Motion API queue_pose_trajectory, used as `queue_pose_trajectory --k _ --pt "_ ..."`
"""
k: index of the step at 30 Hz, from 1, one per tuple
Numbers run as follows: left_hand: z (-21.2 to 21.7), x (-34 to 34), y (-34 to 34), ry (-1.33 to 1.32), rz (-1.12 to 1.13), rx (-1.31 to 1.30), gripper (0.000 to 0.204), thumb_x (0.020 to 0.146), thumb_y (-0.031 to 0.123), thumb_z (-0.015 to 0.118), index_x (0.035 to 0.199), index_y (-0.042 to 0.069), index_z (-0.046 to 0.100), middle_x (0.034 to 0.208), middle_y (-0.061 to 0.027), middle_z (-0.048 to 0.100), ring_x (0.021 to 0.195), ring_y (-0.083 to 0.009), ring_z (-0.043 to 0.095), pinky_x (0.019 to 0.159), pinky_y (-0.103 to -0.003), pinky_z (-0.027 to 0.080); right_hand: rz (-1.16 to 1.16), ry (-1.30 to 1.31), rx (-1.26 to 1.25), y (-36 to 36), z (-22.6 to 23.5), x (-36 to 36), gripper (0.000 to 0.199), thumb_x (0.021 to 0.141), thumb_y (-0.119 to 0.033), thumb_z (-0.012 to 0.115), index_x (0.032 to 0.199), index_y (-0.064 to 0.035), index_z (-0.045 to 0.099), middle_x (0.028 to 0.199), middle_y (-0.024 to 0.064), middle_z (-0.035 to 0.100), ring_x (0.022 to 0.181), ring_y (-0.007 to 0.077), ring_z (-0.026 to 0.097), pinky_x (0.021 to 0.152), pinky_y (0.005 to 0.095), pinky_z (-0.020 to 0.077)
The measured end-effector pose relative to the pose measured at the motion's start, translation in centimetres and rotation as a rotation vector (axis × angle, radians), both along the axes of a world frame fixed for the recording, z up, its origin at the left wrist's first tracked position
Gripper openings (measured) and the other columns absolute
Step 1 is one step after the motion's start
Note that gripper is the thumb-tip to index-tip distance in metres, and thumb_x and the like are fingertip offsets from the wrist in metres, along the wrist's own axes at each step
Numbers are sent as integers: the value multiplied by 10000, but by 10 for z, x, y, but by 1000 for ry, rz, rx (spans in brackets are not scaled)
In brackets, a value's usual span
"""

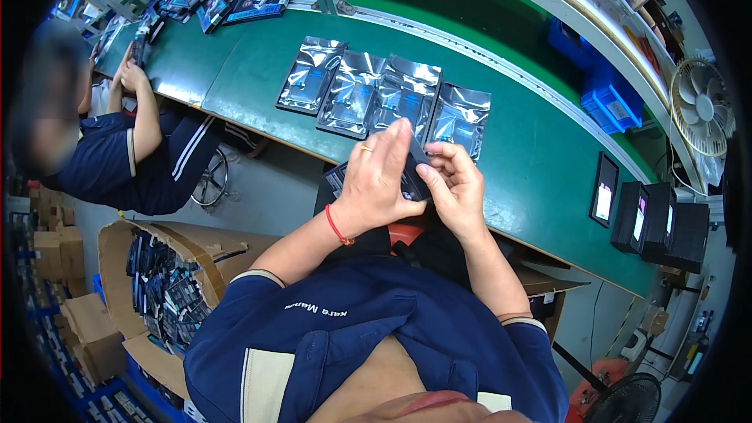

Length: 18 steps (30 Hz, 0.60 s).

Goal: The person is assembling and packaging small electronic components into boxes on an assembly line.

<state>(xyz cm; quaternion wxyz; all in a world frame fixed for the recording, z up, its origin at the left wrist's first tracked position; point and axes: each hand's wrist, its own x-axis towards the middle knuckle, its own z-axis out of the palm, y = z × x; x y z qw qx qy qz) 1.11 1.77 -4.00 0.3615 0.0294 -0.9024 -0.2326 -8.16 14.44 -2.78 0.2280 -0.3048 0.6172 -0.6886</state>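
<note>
I judge the step in hand to be work on the end of one dark box [413, 186] — opening or closing it, I can't tell which from here. It sits between the two hands by the near edge of the green table [540, 172]. The left hand [376, 180] is clamped on it, fingers stretched across; the right hand [457, 192] pinches its right end between thumb and curled fingers. To my mind the next move calls for a steady left hold and a light right thumb. Beyond them I see four silvery pouches [352, 94] in a row, black boxes [658, 219] at the right end, and a heap of packages [266, 3] far left — near a seated co-worker [102, 149]. A packed cardboard carton [113, 266] stands lower left, a pale fan [703, 102] upper right.
</note>
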Motion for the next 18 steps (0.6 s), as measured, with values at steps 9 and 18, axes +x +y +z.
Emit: queue_pose_trajectory --k 9,18 --pt "19 10 0 -348 46 -61 1139 464 347 837 1424 17 319 1146 -148 498 1012 -312 518 839 -406 404 0 -309 -177 24 2 -39 36 912 -22 588 888 3 578 830 67 677 729 52 609 663 192 488" --pt "13 -6 18 -304 -16 12 1096 484 394 796 1420 43 346 1092 -157 516 935 -307 541 772 -408 412 -261 72 -12 38 7 -32 166 884 -5 623 731 0 558 730 -25 610 635 -13 508 536 146 409"
